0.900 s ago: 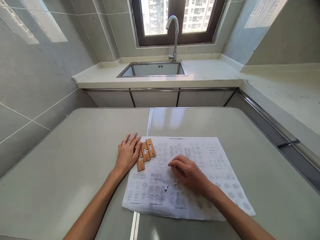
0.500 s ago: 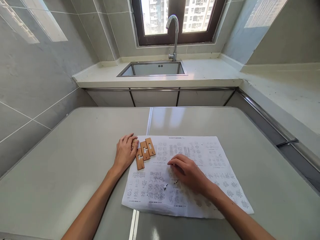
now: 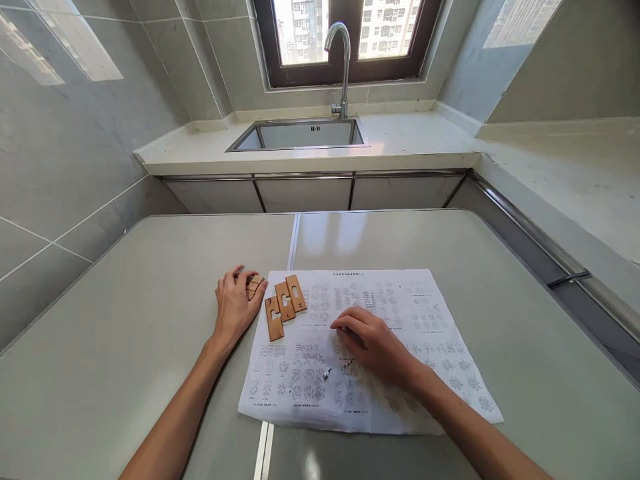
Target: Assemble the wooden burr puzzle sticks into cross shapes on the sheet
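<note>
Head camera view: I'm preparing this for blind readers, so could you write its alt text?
A person's left hand partly covers some wooden pieces on a table, beside a printed sheet where three flat wooden tiles with cutouts lie. The curled right hand is over the sheet. Behind, a sink with a tall faucet sits below a window.
</note>
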Demonstrator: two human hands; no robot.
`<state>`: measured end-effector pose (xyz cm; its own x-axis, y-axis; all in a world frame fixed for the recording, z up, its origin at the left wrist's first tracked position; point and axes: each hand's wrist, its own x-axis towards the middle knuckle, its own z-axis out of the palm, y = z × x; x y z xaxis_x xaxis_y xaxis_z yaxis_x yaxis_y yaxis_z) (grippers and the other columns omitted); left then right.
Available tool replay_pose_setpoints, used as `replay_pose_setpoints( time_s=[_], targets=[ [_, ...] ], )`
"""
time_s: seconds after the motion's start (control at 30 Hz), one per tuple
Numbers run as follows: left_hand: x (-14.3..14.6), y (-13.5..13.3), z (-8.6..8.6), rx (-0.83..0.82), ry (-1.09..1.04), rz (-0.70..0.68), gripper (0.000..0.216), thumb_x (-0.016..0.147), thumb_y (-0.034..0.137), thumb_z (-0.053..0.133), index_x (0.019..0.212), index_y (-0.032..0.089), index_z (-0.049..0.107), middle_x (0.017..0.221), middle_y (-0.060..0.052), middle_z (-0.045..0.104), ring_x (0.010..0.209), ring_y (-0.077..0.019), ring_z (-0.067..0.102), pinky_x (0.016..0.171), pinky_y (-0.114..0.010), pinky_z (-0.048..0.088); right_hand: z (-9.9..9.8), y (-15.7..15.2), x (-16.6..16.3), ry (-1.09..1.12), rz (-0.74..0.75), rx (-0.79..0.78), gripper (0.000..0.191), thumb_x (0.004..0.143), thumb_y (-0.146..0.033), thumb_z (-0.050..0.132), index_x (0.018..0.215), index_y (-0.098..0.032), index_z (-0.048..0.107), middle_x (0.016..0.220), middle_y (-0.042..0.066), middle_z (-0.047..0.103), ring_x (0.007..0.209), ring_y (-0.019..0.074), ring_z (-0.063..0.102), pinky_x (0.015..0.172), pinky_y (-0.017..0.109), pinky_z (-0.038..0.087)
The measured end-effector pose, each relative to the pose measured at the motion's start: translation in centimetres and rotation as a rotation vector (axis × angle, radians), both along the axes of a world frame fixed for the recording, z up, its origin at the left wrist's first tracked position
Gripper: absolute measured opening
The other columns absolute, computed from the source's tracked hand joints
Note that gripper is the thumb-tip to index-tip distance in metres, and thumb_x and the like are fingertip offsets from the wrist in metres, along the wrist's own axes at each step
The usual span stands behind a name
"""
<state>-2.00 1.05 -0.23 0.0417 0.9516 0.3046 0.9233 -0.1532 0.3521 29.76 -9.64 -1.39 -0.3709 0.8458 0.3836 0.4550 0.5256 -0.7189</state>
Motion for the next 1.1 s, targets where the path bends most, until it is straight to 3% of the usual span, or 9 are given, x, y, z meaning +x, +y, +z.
replay_pose_setpoints(
  time_s=[0.1, 0.27, 0.57, 0.87, 1.1],
  targets=[
    [-0.3, 0.2, -0.1, 0.02, -0.025, 0.054, 0.05, 0.099, 0.055, 0.06, 0.132, 0.017, 0.063, 0.148, -0.021, 0.05, 0.137, -0.0412, 0.049, 0.116, -0.06, 0.041, 0.0, 0.0, 0.0, 0.004, -0.001, 0.007, 0.024, 0.105, -0.009, 0.053, 0.115, -0.025, 0.069, 0.105, 0.009, 0.074, 0.095, 0.025, 0.07, 0.082, 0.042, 0.061],
    [-0.7, 0.5, -0.5, 0.043, -0.012, 0.079, 0.048, 0.099, 0.053, 0.061, 0.131, 0.018, 0.065, 0.13, -0.018, 0.059, 0.126, -0.0407, 0.054, 0.112, -0.06, 0.043, 0.1, 0.1, 0.1, 0.009, 0.003, -0.014, 0.024, 0.104, -0.009, 0.053, 0.114, -0.024, 0.069, 0.106, 0.008, 0.074, 0.096, 0.025, 0.07, 0.081, 0.042, 0.061],
    [-1.8, 0.9, -0.2, 0.085, -0.038, -0.004, 0.038, 0.099, 0.049, 0.064, 0.123, 0.021, 0.067, 0.131, -0.014, 0.066, 0.124, -0.0347, 0.06, 0.114, -0.052, 0.045, 0.3, 0.1, 0.0, 0.013, 0.001, -0.021, 0.023, 0.105, -0.011, 0.052, 0.113, -0.024, 0.069, 0.105, 0.009, 0.074, 0.094, 0.0253, 0.071, 0.08, 0.042, 0.06],
    [-1.9, 1.0, -0.5, 0.103, -0.051, -0.015, 0.035, 0.098, 0.048, 0.066, 0.121, 0.02, 0.067, 0.13, -0.014, 0.069, 0.123, -0.0351, 0.062, 0.113, -0.054, 0.045, 0.2, 0.2, 0.0, 0.047, -0.014, -0.062, 0.021, 0.105, -0.012, 0.055, 0.111, -0.024, 0.071, 0.104, 0.009, 0.075, 0.094, 0.0241, 0.07, 0.082, 0.04, 0.059],
    [-1.8, 0.9, -0.4, 0.119, -0.07, -0.028, 0.034, 0.098, 0.048, 0.066, 0.118, 0.02, 0.067, 0.126, -0.013, 0.071, 0.119, -0.0343, 0.064, 0.111, -0.053, 0.047, 0.6, 0.9, 0.0, 0.034, -0.025, -0.145, 0.021, 0.104, -0.013, 0.056, 0.109, -0.025, 0.073, 0.1, 0.004, 0.074, 0.085, 0.0204, 0.068, 0.074, 0.034, 0.054]
  ],
)
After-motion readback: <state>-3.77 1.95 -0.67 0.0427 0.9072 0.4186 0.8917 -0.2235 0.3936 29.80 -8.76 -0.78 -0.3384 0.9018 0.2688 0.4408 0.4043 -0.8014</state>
